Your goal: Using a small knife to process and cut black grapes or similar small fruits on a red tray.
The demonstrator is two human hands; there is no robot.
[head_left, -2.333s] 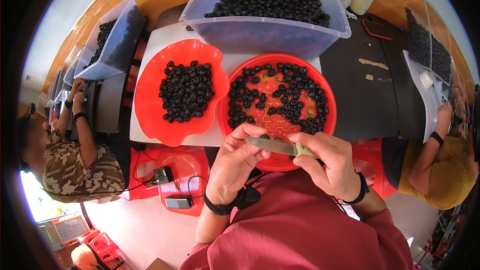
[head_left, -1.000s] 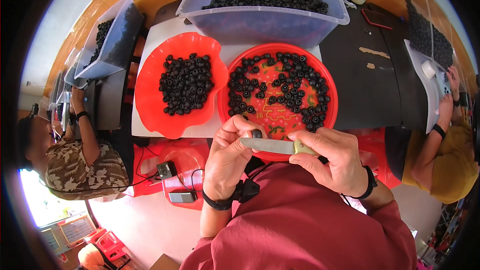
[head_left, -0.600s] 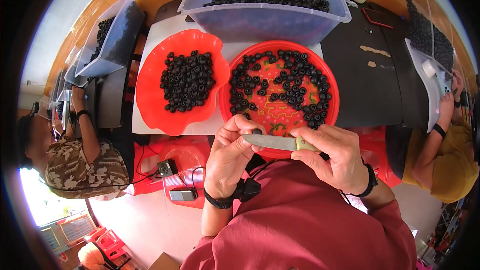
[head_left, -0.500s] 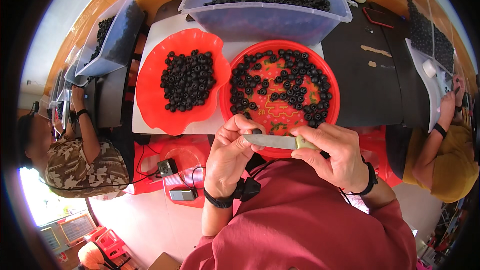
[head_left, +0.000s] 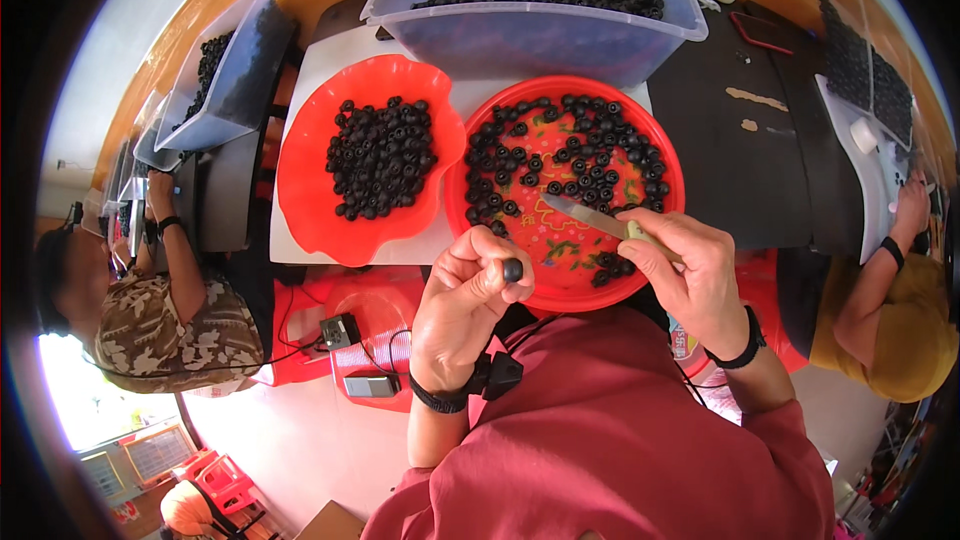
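My left hand (head_left: 462, 310) pinches one small black round fruit (head_left: 512, 269) between thumb and fingers, just in front of the near rim of a round red tray (head_left: 565, 285). My right hand (head_left: 692, 275) grips a small knife (head_left: 592, 217) by its pale handle, blade pointing left over the tray. Many black fruits (head_left: 560, 155) lie spread on that tray. To its left, a wavy-edged red bowl (head_left: 305, 210) holds a heap of the same fruits (head_left: 380, 155).
A large clear tub (head_left: 540, 35) of black fruits stands behind the tray on a white table (head_left: 300, 80). Another tub (head_left: 235, 65) is at far left. A person in a camouflage shirt (head_left: 170, 325) sits left; another in yellow (head_left: 890, 330) sits right. Red stools stand below.
My hands have come apart: the left hand with the fruit has dropped toward me, and the knife has lifted right, its blade now over the tray.
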